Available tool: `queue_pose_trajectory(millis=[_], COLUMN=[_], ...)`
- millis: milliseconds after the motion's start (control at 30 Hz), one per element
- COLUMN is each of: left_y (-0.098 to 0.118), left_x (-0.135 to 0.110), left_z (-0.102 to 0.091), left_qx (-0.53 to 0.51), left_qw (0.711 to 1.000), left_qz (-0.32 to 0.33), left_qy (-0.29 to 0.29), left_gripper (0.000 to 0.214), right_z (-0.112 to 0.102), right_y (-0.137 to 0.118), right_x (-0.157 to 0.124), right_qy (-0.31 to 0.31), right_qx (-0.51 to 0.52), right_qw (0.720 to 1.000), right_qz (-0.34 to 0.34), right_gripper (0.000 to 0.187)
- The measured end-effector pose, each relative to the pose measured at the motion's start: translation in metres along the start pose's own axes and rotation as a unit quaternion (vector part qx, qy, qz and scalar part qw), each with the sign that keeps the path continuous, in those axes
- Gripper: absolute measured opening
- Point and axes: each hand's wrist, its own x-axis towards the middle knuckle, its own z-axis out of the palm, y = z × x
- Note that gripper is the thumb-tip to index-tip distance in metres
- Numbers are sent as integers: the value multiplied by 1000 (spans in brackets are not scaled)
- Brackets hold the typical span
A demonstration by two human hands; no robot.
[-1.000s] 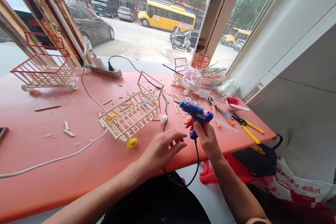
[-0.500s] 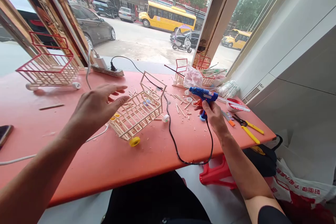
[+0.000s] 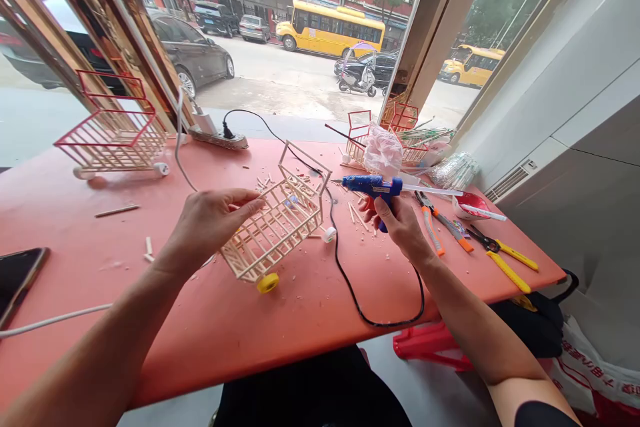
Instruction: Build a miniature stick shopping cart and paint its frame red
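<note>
A miniature shopping cart made of thin wooden sticks stands on the table, with a yellow wheel at its near corner and a white wheel at its right. My left hand pinches the cart's upper left rim between thumb and fingers; the fingertips are partly hidden. Wrapped round the handle of a blue hot glue gun is my right hand. The gun's nozzle points left toward the cart's raised handle, apart from it. A clear glue stick juts from its back.
A red-rimmed stick cart stands at the back left. A black cord loops across the table. Yellow-handled pliers and orange-handled pliers lie right, near a red bowl. A phone lies left.
My left hand has come down onto the cart's rim and closed there. The glue gun has moved left toward the cart and turned more level. The view has shifted slightly left.
</note>
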Motion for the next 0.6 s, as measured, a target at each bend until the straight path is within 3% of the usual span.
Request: queue_pose_trajectory(millis=[133,300,600], left_y=[-3,-21,-40], left_x=[-1,2,14], left_z=[-2,-6,-5], left_qx=[-28,-103,-260], left_qw=[1000,994,964], left_qz=[-4,-15,38], left_qy=[10,-20,42], left_gripper=[40,41,51], right_z=[3,4,20], right_y=[-6,-20,-39], right_x=[0,-2,-3], right_qy=[-9,-32,-61], right_qx=[9,2,29], right_qw=[1000,999,995], right_qz=[-9,-24,-75], right_gripper=[60,63,54])
